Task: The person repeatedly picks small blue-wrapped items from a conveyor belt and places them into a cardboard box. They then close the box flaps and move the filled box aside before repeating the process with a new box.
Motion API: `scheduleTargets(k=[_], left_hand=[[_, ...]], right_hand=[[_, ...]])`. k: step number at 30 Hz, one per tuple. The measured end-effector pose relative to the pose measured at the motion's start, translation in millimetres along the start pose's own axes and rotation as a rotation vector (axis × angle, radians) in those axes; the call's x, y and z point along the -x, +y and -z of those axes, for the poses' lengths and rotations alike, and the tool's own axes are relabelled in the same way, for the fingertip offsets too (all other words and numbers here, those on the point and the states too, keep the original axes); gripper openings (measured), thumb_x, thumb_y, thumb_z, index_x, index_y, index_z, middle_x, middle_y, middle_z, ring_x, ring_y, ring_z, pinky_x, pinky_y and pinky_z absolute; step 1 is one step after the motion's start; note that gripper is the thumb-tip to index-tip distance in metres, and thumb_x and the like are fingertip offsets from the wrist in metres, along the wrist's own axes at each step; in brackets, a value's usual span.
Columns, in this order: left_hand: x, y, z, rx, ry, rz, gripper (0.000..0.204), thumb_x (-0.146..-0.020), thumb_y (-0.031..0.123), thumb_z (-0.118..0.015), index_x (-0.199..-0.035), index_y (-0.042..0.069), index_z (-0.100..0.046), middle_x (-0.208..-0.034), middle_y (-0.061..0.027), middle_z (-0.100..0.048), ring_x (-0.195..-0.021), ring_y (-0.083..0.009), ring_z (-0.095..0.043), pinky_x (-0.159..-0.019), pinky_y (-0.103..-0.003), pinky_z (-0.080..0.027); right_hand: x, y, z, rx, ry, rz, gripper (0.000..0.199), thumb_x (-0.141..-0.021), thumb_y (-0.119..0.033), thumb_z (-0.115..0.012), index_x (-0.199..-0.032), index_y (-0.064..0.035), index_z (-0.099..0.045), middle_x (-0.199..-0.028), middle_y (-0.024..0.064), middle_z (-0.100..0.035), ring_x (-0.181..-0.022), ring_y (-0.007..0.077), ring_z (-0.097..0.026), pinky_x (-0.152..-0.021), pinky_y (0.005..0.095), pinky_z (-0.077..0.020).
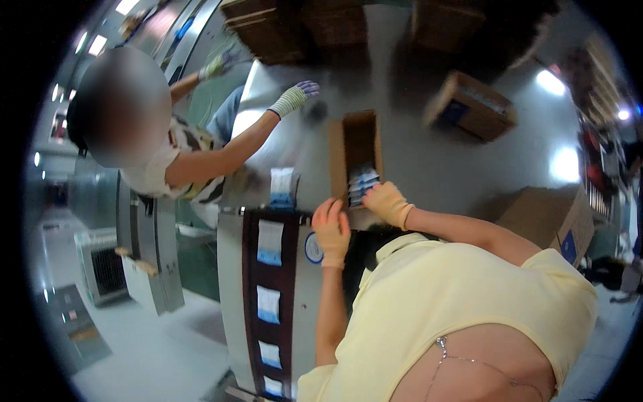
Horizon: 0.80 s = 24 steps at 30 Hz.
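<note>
Neither gloved hand is gripping anything that I can see: the left hand [331, 231] hangs with loose, spread fingers just above the near end of the dark conveyor belt [250, 295], while the right hand [387, 203] is pressed down on the blue-and-white packets [362, 182] stacked inside the open carton [357, 151]. More packets ride the belt. Further left, a co-worker's striped glove [295, 98] reaches across the table [429, 167]. A closed box [471, 106] sits to the right.
</note>
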<state>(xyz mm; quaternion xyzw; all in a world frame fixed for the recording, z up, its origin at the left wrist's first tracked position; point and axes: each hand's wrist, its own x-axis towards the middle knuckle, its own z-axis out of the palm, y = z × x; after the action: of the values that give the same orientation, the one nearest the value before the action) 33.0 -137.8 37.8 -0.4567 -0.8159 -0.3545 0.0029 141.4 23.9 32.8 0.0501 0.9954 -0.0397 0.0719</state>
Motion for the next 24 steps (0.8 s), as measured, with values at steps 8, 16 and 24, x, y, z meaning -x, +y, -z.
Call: scheduleTargets(k=[8,16,24], left_hand=[[201,-116,177,-0.65,0.133,0.523,0.02,-0.079,0.01,-0.061,-0.098,0.006,-0.064,-0.102,-0.0158,-0.061,-0.101,-0.0335,-0.056,-0.088,-0.043,-0.045],[220,-137,241,-0.609,-0.39,1.156,0.058,-0.067,0.018,-0.08,-0.119,0.012,-0.054,-0.113,-0.0093,-0.06,-0.107,-0.0316,-0.055,-0.089,-0.043,-0.047],[76,-200,184,0.089,-0.165,0.855,0.038,-0.08,0.029,-0.072,-0.095,-0.005,-0.063,-0.084,-0.0084,-0.065,-0.077,-0.0158,-0.056,-0.073,-0.031,-0.046]], right_hand=[[16,9,4,0.017,-0.029,-0.05,0.013,-0.079,-0.014,-0.06,-0.091,-0.0143,-0.063,-0.088,0.0015,-0.062,-0.087,0.0195,-0.059,-0.065,0.0343,-0.0475],[21,14,9,0.019,-0.057,-0.062,0.012,-0.077,-0.014,-0.062,-0.089,-0.0142,-0.063,-0.087,0.0016,-0.062,-0.088,0.02,-0.059,-0.065,0.0338,-0.0476],[5,16,12,-0.011,-0.045,-0.076,0.007,-0.078,-0.016,-0.06,-0.084,-0.016,-0.064,-0.083,-0.0004,-0.062,-0.086,0.0185,-0.06,-0.064,0.034,-0.0475]])
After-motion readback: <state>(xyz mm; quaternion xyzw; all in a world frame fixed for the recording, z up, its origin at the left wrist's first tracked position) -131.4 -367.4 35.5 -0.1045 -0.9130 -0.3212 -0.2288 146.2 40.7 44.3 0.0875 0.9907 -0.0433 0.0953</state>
